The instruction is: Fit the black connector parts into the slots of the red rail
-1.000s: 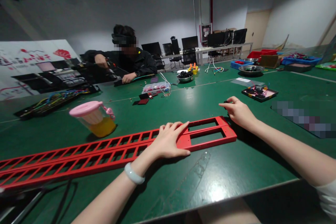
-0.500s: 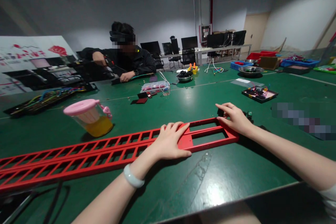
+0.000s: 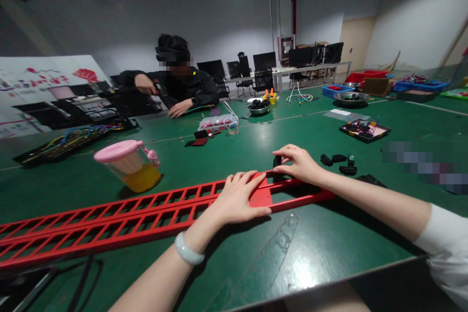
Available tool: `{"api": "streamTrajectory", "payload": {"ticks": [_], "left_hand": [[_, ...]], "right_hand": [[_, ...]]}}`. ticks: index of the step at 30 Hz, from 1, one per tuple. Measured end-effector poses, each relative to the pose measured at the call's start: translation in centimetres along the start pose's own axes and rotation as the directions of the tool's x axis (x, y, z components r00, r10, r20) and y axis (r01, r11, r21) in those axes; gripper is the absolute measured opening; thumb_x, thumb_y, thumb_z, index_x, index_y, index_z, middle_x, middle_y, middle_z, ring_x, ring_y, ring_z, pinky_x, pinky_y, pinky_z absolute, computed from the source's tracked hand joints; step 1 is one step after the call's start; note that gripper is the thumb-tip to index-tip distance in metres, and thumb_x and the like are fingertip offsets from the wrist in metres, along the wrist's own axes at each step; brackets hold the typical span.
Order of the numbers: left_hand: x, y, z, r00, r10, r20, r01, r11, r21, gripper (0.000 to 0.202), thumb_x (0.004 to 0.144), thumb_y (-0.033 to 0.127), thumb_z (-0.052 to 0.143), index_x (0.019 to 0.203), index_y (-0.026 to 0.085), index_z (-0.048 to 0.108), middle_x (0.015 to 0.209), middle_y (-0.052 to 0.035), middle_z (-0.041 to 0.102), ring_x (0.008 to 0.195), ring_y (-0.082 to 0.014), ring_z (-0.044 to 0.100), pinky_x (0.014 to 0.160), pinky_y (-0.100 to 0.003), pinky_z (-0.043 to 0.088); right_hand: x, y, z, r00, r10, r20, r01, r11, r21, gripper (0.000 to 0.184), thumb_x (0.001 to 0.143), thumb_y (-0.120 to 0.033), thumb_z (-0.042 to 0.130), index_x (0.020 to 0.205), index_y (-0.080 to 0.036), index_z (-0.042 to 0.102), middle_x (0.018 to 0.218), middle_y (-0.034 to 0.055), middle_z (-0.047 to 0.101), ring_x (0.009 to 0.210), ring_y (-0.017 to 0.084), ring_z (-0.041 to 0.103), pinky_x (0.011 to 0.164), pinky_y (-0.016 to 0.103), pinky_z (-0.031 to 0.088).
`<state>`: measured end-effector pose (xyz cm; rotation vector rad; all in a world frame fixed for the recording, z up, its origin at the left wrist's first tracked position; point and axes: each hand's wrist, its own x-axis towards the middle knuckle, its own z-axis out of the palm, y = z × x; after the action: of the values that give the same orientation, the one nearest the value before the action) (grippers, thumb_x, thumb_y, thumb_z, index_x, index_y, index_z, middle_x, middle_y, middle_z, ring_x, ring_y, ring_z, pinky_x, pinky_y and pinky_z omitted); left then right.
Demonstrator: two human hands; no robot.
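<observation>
A long red slotted frame, ladder-like with two rows of openings, lies across the green table. My left hand rests flat on its solid plate near the right end, fingers spread. Over the frame's far edge, my right hand pinches a small black block between thumb and fingers. The block stands upright by the far rail; whether it touches the rail I cannot tell. Several loose black blocks and a small green part lie to the right, beyond my right forearm.
A pink-lidded cup with yellow liquid stands behind the frame. Across the table a co-worker holds a tool. A black tray, a metal bowl, a clear parts box and a cable bundle lie farther back.
My right hand has moved left along the frame's far rail with the black block, uncovering the loose blocks on the right. My left hand stays on the plate. The view has shifted slightly.
</observation>
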<state>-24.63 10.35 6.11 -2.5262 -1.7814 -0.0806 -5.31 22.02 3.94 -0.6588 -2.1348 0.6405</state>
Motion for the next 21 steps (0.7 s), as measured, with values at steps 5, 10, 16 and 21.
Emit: {"api": "streamTrajectory", "payload": {"ticks": [5, 10, 16, 21], "left_hand": [[0.0, 0.1, -0.1, 1.0, 0.004, -0.003, -0.004, 1.0, 0.002, 0.084, 0.065, 0.073, 0.038, 0.134, 0.027, 0.026, 0.132, -0.0108, 0.035, 0.113, -0.031, 0.034, 0.092, -0.047, 0.026], [0.0, 0.4, 0.0, 1.0, -0.001, -0.01, 0.001, 0.999, 0.037, 0.082, 0.068, 0.071, 0.036, 0.136, 0.027, 0.021, 0.135, -0.0108, 0.033, 0.114, -0.0319, 0.034, 0.092, -0.048, 0.025], [-0.1, 0.5, 0.1, 1.0, -0.007, -0.001, 0.007, 0.998, 0.063, 0.082, 0.07, 0.07, 0.033, 0.137, 0.028, 0.011, 0.138, -0.0101, 0.029, 0.117, -0.0327, 0.033, 0.093, -0.049, 0.024], [-0.1, 0.5, 0.1, 1.0, -0.008, 0.006, 0.008, 0.998, 0.067, 0.082, 0.071, 0.07, 0.032, 0.137, 0.029, 0.007, 0.138, -0.0101, 0.028, 0.118, -0.0328, 0.033, 0.093, -0.049, 0.025]], "right_hand": [[-0.6, 1.0, 1.0, 0.999, -0.021, 0.034, 0.017, 0.995, 0.103, 0.042, 0.067, -0.031, 0.066, 0.107, -0.02, 0.06, 0.097, 0.007, 0.053, 0.082, 0.015, 0.055, 0.072, 0.029, 0.048], [-0.7, 1.3, 0.6, 0.995, 0.049, 0.09, -0.059, 0.993, 0.103, 0.043, 0.065, -0.031, 0.067, 0.107, -0.02, 0.06, 0.098, 0.0066, 0.054, 0.074, 0.013, 0.056, 0.066, 0.028, 0.049], [-0.7, 1.0, 0.2, 0.994, 0.041, 0.106, -0.049, 0.996, 0.074, 0.048, 0.063, -0.03, 0.068, 0.108, -0.019, 0.058, 0.098, 0.0068, 0.059, 0.08, 0.015, 0.057, 0.072, 0.029, 0.048], [-0.9, 0.7, 0.3, 0.99, 0.03, 0.134, -0.037, 0.998, 0.056, 0.049, 0.062, -0.027, 0.068, 0.109, -0.018, 0.057, 0.097, 0.0062, 0.06, 0.079, 0.015, 0.057, 0.07, 0.029, 0.047]]}}
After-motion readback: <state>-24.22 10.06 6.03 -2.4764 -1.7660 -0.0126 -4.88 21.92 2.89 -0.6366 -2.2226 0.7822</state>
